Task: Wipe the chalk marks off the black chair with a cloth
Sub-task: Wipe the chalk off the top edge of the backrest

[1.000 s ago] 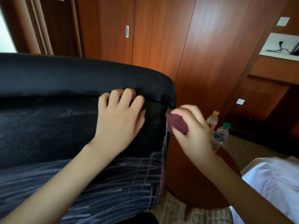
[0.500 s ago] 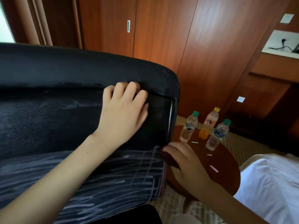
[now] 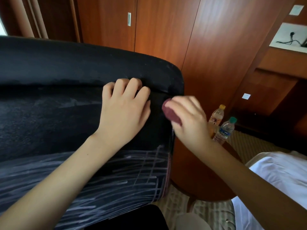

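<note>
The black chair [image 3: 49, 113] fills the left of the view. White chalk marks [image 3: 108, 185] cover its lower part, while the upper part looks dark and smeared. My left hand [image 3: 123, 110] rests on the chair's upper back, fingers curled over the ridge near the right corner. My right hand [image 3: 187, 118] grips a small maroon cloth [image 3: 171, 113] and holds it against the chair's right edge, just below the top corner. The right hand is motion-blurred.
A round wooden side table [image 3: 199, 180] stands right of the chair, with two bottles [image 3: 224, 128] at its back. White fabric [image 3: 279, 176] lies at the lower right. Wooden cabinet doors [image 3: 166, 30] rise behind the chair. Patterned carpet shows below.
My right hand, low on the chair's right edge half a second ago, has moved back up the edge with the cloth. My left hand has stayed in place.
</note>
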The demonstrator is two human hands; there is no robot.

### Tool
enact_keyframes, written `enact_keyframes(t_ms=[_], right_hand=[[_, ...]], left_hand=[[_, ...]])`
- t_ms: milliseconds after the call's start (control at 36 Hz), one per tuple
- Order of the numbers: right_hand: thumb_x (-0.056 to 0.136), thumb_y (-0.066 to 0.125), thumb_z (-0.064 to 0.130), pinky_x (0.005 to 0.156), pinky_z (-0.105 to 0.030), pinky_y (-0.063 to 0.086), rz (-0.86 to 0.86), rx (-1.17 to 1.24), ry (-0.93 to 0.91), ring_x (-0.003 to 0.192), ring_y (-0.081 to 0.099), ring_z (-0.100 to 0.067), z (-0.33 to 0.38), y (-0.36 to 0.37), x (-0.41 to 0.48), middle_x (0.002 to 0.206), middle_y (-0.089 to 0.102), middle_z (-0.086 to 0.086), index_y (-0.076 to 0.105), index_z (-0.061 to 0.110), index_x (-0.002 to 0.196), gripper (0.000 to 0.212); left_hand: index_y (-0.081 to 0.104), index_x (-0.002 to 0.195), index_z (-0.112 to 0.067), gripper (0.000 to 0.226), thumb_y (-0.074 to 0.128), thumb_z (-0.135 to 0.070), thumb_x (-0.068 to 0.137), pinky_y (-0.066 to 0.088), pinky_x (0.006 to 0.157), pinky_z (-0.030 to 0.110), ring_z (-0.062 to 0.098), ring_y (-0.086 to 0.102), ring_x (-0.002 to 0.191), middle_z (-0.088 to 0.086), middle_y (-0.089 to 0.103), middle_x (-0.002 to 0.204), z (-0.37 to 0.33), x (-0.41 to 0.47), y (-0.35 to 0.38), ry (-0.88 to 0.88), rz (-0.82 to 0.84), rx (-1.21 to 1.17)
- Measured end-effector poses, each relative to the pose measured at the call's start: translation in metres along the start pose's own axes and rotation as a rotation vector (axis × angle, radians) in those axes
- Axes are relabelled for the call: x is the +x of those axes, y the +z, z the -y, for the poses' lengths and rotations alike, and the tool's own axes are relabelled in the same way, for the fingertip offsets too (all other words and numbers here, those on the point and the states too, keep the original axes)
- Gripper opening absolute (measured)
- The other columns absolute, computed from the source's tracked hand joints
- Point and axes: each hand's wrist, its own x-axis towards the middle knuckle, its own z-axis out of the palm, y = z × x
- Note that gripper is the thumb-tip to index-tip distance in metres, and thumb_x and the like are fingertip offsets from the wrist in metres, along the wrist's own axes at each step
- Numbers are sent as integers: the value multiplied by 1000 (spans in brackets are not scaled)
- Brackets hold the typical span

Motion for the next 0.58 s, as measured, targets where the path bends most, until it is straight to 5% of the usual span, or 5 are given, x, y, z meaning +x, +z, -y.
enact_keyframes(t_ms=[111, 250, 417, 583], right_hand=[[80, 62, -1, 89, -31, 41, 100, 52, -9, 100, 52, -27, 12, 9, -48, 107, 64, -14, 66, -1, 105, 25], [73, 54, 14, 96, -29, 35, 247, -49, -153, 108, 47, -22, 19, 15, -105, 118, 55, -4, 49, 11, 116, 43], [75, 56, 17, 84, -32, 39, 350, 15, -261, 99, 49, -19, 21, -3, -119, 114, 50, -2, 50, 13, 115, 41], [83, 62, -2, 80, -35, 44, 74, 64, -161, 92, 55, -28, 29, -19, -49, 105, 66, -12, 64, 7, 108, 26]], left_hand=[[63, 96, -11, 20, 50, -25, 91, 30, 83, 40, 29, 45, 96, 9, 60, 105, -1, 0, 2, -12, -17, -5], [62, 97, -11, 22, 48, -26, 91, 30, 83, 41, 29, 43, 96, 9, 60, 105, -1, 0, 0, -10, 4, 4], [63, 98, -11, 22, 49, -26, 90, 29, 80, 39, 32, 50, 94, 9, 59, 105, 0, 1, -8, 21, 19, 24], [64, 108, -10, 26, 49, -21, 90, 30, 81, 38, 32, 53, 94, 9, 61, 107, 6, -1, -11, 66, 18, 11]])
